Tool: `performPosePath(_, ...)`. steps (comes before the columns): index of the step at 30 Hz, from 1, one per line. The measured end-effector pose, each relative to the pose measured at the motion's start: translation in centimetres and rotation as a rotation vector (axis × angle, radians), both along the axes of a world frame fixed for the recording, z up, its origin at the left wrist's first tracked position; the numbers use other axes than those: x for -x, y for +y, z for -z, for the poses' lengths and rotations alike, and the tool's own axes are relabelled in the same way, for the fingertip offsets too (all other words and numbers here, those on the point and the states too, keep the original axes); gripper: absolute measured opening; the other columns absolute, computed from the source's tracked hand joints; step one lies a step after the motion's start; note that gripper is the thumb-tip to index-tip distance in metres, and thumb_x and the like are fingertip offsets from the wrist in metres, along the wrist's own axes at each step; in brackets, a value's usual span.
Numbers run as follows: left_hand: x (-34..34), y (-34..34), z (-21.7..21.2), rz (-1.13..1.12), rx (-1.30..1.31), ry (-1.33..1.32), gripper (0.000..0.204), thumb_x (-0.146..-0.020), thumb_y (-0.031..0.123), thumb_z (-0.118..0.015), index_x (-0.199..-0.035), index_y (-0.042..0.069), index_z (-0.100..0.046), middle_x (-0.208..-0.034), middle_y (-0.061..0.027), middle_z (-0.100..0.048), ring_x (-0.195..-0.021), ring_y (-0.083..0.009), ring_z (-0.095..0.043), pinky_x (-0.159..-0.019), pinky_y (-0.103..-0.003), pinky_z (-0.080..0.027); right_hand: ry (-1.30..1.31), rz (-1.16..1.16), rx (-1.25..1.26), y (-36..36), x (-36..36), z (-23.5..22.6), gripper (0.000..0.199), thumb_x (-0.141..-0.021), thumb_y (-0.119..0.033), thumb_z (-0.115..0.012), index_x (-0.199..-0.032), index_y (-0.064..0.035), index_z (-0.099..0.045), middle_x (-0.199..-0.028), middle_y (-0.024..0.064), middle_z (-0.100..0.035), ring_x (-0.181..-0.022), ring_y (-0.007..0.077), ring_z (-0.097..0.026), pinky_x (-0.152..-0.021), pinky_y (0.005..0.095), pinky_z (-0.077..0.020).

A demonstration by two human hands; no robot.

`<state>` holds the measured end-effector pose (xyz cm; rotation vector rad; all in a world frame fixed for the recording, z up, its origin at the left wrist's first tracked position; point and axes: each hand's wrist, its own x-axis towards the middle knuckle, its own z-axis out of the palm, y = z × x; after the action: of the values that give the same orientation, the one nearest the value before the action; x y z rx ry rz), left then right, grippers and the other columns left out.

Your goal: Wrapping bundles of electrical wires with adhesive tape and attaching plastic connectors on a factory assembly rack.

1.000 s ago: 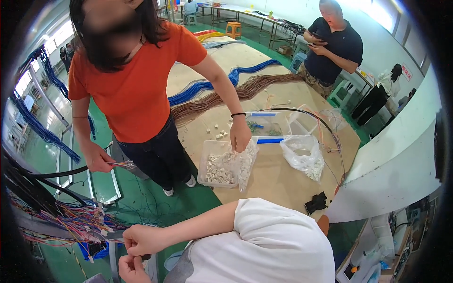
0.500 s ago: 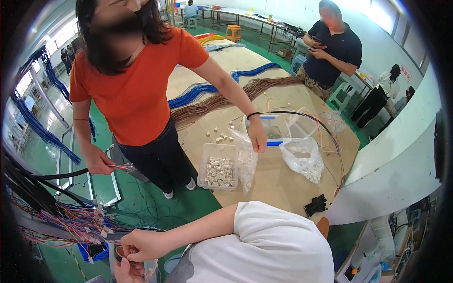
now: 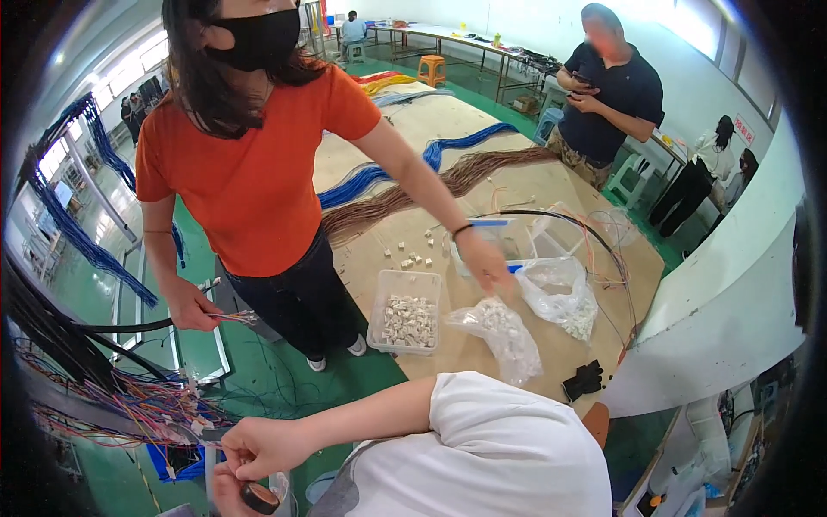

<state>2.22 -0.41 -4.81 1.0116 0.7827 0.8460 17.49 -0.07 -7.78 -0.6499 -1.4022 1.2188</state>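
Right hand [image 3: 267,446]: pinches wire ends beside the wire bundle [image 3: 129,405], steadying them for wrapping.
Left hand [image 3: 231,498]: curls around the black tape roll [image 3: 258,497], ready below.

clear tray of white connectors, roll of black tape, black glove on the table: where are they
clear tray [image 3: 405,320], head view, on the white connectors inside it
roll of black tape [image 3: 258,497], head view, its outer rim
black glove [image 3: 584,380], head view, its middle

My left hand [image 3: 226,493] is cut off by the frame's btm edge. My right hand [image 3: 263,445] hides pt of the black tape roll [image 3: 258,497]; its grip can't be told.
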Motion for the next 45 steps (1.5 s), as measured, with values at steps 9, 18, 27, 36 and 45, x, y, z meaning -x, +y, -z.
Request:
performPosePath(9,1.0,-0.1,0.2,0.151,0.019,0.406,0.057,-0.08,0.028,-0.059,-0.127,0.006,-0.034,-0.06,0.0018,-0.046,-0.039,-0.004,-0.03,-0.036,-0.022,-0.024,-0.118,-0.142,-0.096,-0.5,-0.9,-0.9,0.011,-0.065,-0.008,-0.059,-0.069,0.0019,-0.055,-0.062,0.0076,-0.058,-0.057,0.0114,-0.055,-0.05,0.0244,-0.0431)
performPosePath(18,0.4,-0.4,0.5,-0.149,-1.358,0.93,0.018,-0.081,0.022,-0.055,-0.083,0.004,-0.057,-0.071,-0.0091,-0.054,-0.066,-0.0258,-0.052,-0.059,-0.034,-0.041,0.086,-0.002,0.303,-0.7,-0.1,-0.8,0.013,-0.069,-0.009,-0.058,-0.067,0.0007,-0.049,-0.054,0.0044,-0.052,-0.043,0.0084,-0.047,-0.036,0.0215,-0.035)
performPosePath(27,1.2,0.2,2.8,-0.029,-1.431,1.075,0.017,-0.086,0.016,-0.046,-0.091,0.001,-0.05,-0.074,-0.0143,-0.05,-0.069,-0.0289,-0.051,-0.059,-0.035,-0.041,0.131,0.07,0.439,-1.1,1.0,-0.1,0.018,-0.069,-0.013,-0.059,-0.066,-0.0004,-0.046,-0.052,0.0062,-0.049,-0.042,0.0109,-0.044,-0.035,0.0243,-0.0322)
performPosePath(36,3.8,2.5,6.3,-0.058,-0.933,0.65,0.053,-0.075,0.008,-0.06,-0.121,0.003,-0.033,-0.085,-0.0067,-0.052,-0.058,-0.0083,-0.047,-0.049,-0.02,-0.036,-0.131,0.179,0.021,-0.8,0.9,0.0,0.013,-0.074,-0.01,-0.055,-0.078,0.0002,-0.048,-0.063,0.0053,-0.051,-0.056,0.013,-0.049,-0.05,0.0258,-0.0389)
performPosePath(45,1.7,0.3,0.0,0.041,-0.051,0.343,0.044,-0.08,0.022,-0.056,-0.116,0.006,-0.038,-0.084,-0.0008,-0.052,-0.068,-0.0062,-0.051,-0.056,-0.015,-0.038,-0.157,0.177,-0.112,-1.8,1.0,-1.6,0.013,-0.07,-0.005,-0.053,-0.081,0.0001,-0.048,-0.061,0.0104,-0.054,-0.056,0.0229,-0.054,-0.052,0.0331,-0.0417)
